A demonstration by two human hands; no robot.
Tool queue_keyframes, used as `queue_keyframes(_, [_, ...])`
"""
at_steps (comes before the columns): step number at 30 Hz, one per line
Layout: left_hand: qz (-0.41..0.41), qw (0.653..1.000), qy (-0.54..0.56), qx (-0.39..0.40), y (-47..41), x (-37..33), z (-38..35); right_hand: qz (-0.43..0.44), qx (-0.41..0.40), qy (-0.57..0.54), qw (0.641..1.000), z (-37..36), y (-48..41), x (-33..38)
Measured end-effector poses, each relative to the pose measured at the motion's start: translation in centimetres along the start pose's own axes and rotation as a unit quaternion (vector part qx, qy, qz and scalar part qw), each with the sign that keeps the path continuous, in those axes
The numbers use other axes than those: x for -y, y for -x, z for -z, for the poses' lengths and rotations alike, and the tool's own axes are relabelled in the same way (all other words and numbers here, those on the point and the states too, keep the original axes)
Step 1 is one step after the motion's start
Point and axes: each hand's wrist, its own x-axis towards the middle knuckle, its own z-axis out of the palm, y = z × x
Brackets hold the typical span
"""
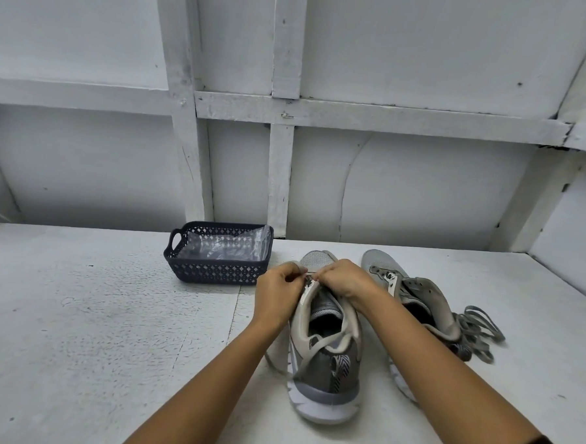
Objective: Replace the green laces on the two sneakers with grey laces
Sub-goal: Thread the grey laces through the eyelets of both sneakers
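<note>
Two grey sneakers stand on the white table, toes pointing away from me. The near sneaker [325, 359] has a pale lace [315, 353] trailing across its opening and down its left side. My left hand [277, 295] and my right hand [344, 280] meet over its front eyelets, fingers curled and pinching the lace there. The fingertips hide the exact grip. The second sneaker [413, 292] stands to the right with bare eyelets. A loose greenish-grey lace [479, 330] lies bundled at its right.
A dark blue perforated basket [180, 267] with a clear plastic bag inside stands at the back, left of the sneakers. A white panelled wall [388, 193] closes the table's far edge and slants in at the right.
</note>
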Motion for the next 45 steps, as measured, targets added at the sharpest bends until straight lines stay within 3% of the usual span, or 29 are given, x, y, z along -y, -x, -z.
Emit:
queue_keyframes(8, [-0.005,0.995,-0.059,0.082,0.0,-0.1,0.8,-0.002,-0.002,-0.01,1.0,-0.5,-0.4,0.0])
queue_keyframes(12, [0.035,0.989,0.055,0.135,1.3,-1.0,1.6,0.001,0.011,0.012,1.0,-0.2,0.1,0.2])
queue_keyframes(15, [0.011,0.982,0.051,0.181,2.2,-1.0,1.2,0.014,0.011,-0.007,1.0,0.0,0.6,0.3])
queue_keyframes(20, [0.043,0.989,-0.012,0.138,2.6,-1.0,0.3,0.025,-0.01,0.005,1.0,0.1,0.4,0.3])
queue_keyframes(25, [0.048,0.993,-0.002,0.107,2.9,-1.0,0.5,0.048,-0.03,-0.191,0.98,2.5,1.8,1.2])
queue_keyframes(28, [0.048,0.995,0.016,0.087,3.1,-1.0,0.3,0.074,0.041,-0.391,0.917,5.2,3.0,2.2])
queue_keyframes(30, [0.048,0.996,0.024,0.076,3.1,-1.1,0.3,0.087,0.056,-0.449,0.888,6.5,3.6,2.6])
queue_keyframes(33, [0.048,0.996,0.027,0.075,3.3,-1.1,0.2,0.084,0.061,-0.351,0.931,6.8,4.3,2.3])
queue_keyframes(37, [0.056,0.995,0.037,0.075,3.1,-1.1,0.1,0.048,0.102,-0.1,0.989,5.6,4.1,1.5])
queue_keyframes(45, [0.062,0.993,0.041,0.092,3.2,-0.9,0.2,-0.01,-0.027,0.123,0.992,3.3,-1.7,0.6])
